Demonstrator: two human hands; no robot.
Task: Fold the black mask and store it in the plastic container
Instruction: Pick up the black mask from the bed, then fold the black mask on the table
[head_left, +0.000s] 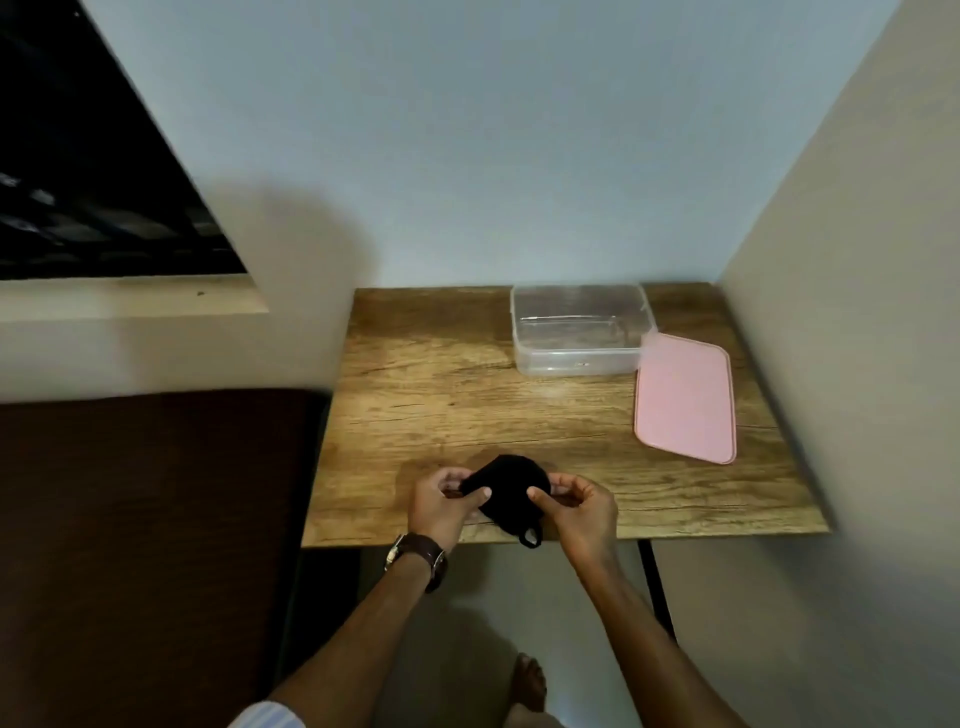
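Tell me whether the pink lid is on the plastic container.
No, the pink lid lies flat on the wooden table beside the open clear plastic container.

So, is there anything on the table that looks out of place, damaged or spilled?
Nothing stands out. The plastic container stands open on the table, its pink lid flat beside it at a slight angle. Both hands, left hand and right hand, hold the black mask near the front edge.
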